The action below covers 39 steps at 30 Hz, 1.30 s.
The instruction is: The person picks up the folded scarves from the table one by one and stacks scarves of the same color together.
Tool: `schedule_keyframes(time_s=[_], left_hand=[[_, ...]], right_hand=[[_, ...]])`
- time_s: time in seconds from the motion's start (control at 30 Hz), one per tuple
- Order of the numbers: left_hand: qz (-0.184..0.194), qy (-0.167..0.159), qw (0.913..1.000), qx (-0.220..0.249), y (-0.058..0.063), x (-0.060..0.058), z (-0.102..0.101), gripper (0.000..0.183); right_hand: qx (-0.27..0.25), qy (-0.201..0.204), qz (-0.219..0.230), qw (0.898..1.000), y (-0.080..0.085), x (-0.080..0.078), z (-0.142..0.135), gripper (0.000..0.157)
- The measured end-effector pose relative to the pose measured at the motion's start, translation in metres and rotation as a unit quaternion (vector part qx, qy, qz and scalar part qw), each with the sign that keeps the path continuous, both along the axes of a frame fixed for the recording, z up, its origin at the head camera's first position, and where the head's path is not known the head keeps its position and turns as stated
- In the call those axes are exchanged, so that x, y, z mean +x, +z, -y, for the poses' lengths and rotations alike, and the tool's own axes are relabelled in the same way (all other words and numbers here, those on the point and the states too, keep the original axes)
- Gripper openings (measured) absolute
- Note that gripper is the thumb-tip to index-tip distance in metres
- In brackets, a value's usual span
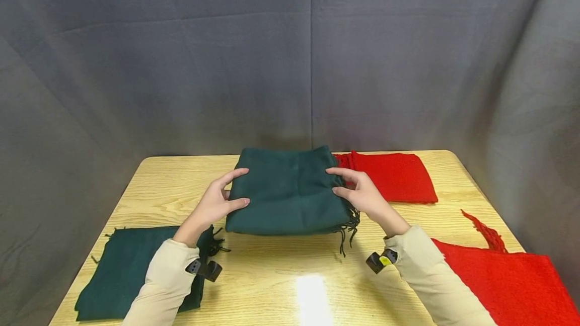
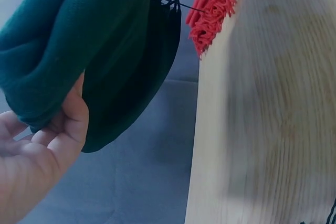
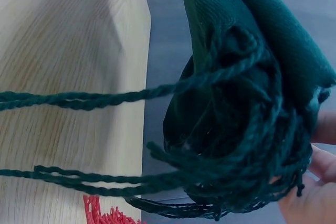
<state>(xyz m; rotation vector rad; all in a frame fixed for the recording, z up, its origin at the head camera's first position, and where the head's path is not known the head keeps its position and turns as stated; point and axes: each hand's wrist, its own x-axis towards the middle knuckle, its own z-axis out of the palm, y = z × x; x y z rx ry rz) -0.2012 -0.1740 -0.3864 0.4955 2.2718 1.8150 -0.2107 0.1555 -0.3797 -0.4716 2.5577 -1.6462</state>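
A folded dark green scarf (image 1: 285, 190) is held up above the table between both hands. My left hand (image 1: 220, 199) grips its left edge, thumb on top and other fingers underneath. On the opposite side, my right hand (image 1: 359, 190) pinches the edge where the twisted fringe (image 3: 236, 156) hangs down. In the left wrist view the scarf's layers sag below the curled fingers (image 2: 73, 114). The right wrist view has fringe strands covering much of that hand.
Another folded green scarf (image 1: 127, 270) lies at the table's front left, partly under the left sleeve. A folded red scarf (image 1: 399, 177) lies at the back right, and another red scarf (image 1: 507, 286) at the front right. Grey curtain (image 1: 272, 64) surrounds the wooden table (image 1: 263, 286).
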Motion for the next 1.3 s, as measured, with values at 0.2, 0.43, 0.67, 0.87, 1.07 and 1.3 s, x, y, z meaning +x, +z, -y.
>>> schedule_keyframes(time_s=[0.2, 0.43, 0.67, 0.87, 1.07, 1.3], left_hand=[[-0.004, -0.008, 0.9998, 0.015, 0.000, 0.009, -0.003, 0.066], [-0.009, -0.017, 0.9995, 0.025, 0.001, 0.019, -0.005, 0.065], [-0.022, -0.027, 0.9988, 0.035, -0.001, 0.027, -0.008, 0.064], [-0.020, -0.043, 0.9978, 0.046, -0.001, 0.034, -0.013, 0.063], [-0.002, -0.067, 0.9945, 0.081, -0.006, 0.041, -0.018, 0.064], [0.005, -0.084, 0.9919, 0.094, -0.015, 0.051, -0.022, 0.063]], right_hand=[[-0.004, 0.007, -0.004, 1.000, 0.001, 0.009, -0.007, 0.040], [0.006, 0.006, -0.007, 1.000, 0.005, 0.021, -0.013, 0.040], [-0.003, 0.018, -0.012, 1.000, 0.004, 0.032, -0.018, 0.041], [-0.009, 0.024, -0.023, 0.999, 0.001, 0.042, -0.026, 0.041], [-0.032, 0.039, -0.010, 0.999, 0.000, 0.051, -0.032, 0.042], [-0.035, 0.045, 0.011, 0.998, -0.004, 0.063, -0.036, 0.042]])
